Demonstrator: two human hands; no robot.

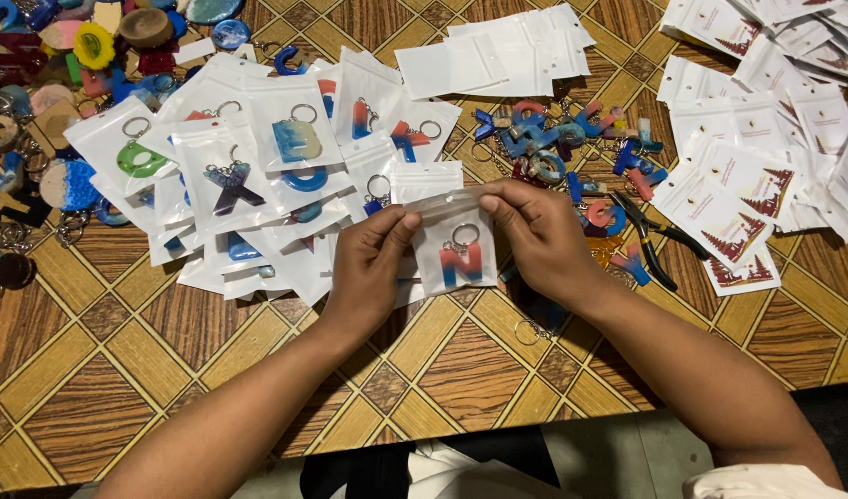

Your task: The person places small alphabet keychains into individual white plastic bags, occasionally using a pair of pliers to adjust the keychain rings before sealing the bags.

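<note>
Over a patterned table (461,370), left hand (369,268) and right hand (539,236) pinch a pouch (452,245) shut; uneven pressure could leave its seal gaping.

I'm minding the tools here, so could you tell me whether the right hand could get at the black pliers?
Probably yes: the pliers lie uncovered beside the right hand, but it holds a pouch.

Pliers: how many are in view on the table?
1: black-handled pliers lie right of the right hand, beside the printed cards. Others may be hidden under the piles.
</note>
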